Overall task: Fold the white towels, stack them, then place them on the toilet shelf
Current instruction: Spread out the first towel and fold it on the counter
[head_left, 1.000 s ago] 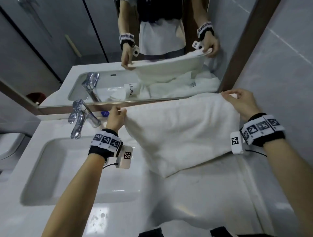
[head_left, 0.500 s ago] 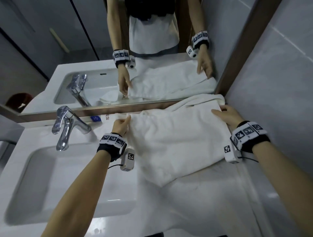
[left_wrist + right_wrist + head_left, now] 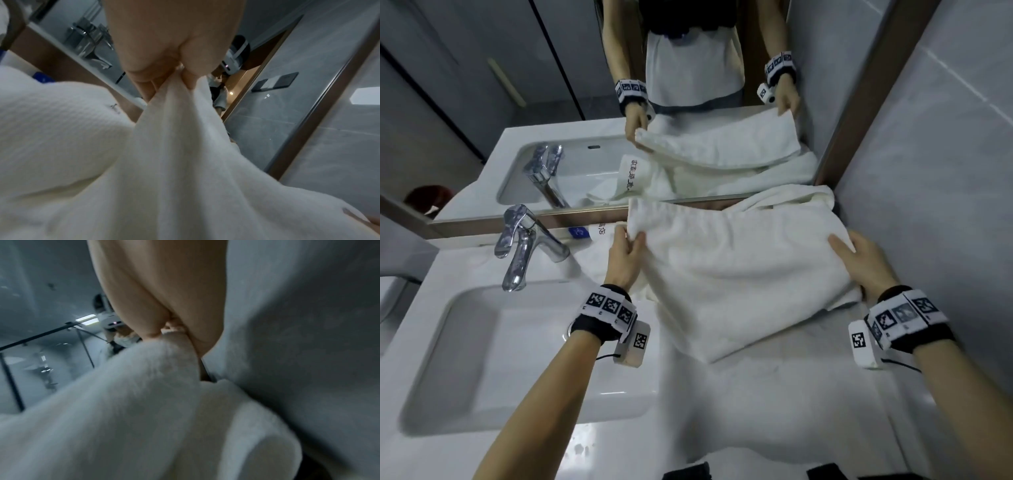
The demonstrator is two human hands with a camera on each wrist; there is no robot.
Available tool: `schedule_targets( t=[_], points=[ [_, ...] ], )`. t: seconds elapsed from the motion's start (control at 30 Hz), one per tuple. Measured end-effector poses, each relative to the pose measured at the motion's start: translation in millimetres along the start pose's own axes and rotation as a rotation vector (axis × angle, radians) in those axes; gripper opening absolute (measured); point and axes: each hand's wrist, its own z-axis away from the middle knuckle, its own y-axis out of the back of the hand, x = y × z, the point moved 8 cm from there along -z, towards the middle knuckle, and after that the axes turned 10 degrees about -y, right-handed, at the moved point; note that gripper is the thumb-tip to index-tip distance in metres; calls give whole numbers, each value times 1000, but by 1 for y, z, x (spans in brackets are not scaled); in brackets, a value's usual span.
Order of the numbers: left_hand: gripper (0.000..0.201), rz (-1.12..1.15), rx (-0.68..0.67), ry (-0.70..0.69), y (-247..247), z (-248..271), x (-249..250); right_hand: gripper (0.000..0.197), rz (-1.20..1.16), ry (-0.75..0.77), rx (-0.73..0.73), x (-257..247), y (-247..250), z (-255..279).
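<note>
Both hands pinch one white towel (image 3: 736, 274); second towel's (image 3: 604, 229) writing unreadable.

Dim, cool light is filling the bathroom; glare is glinting off the wet desk (image 3: 582, 448). Wide-angle distortion is bending edges, and both wrist views are blurring badly.

White towel (image 3: 736, 274) between the hands is soft matt terry cloth, counter (image 3: 774, 394) glossy smooth white, faucet (image 3: 524, 246) left of them polished shiny metal.
</note>
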Motion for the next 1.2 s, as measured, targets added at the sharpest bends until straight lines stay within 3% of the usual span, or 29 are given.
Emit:
schedule_targets(
  t=[0.17, 0.27, 0.37, 0.5, 0.6, 0.7, 0.77, 0.83, 0.9, 1.0, 1.07, 1.2],
  points=[
    [6, 76, 64, -142, 21, 6, 50, 25, -146, 237, 131, -45, 38, 34],
    [11, 190, 46, -151, 32, 14, 76, 24, -202, 332, 198, -64, 59, 52],
    [10, 389, 41, -101, 44, 24, 95, 21, -261, 362, 221, -73, 76, 65],
    [11, 516, 37, -38, 56, 28, 103, 15, -351, 285, 93, -72, 80, 67],
    [4, 462, 30, 25, 54, 22, 91, 17, -373, 257, 42, -65, 75, 59],
    [10, 370, 3, 109, 35, 16, 61, 20, -302, 200, 9, -36, 53, 33],
    [7, 290, 1, 140, 17, 13, 38, 28, -196, 125, -32, -12, 28, 14],
    [17, 187, -11, 156, -3, 8, 14, 40, -74, 61, -102, 7, 2, 4],
    [8, 8, -50, 166, -18, 5, -8, 51, -56, 28, -158, 20, -16, 2],
    [40, -182, -83, 207, -28, 6, -32, 43, -69, -81, -96, 45, -19, 0],
    [49, -178, -41, 175, -26, 11, -37, 36, -128, -166, -62, 60, -19, 2],
    [44, -333, 104, -87, -7, 47, -32, 23, -131, -221, -22, 88, -19, 21]
  ],
)
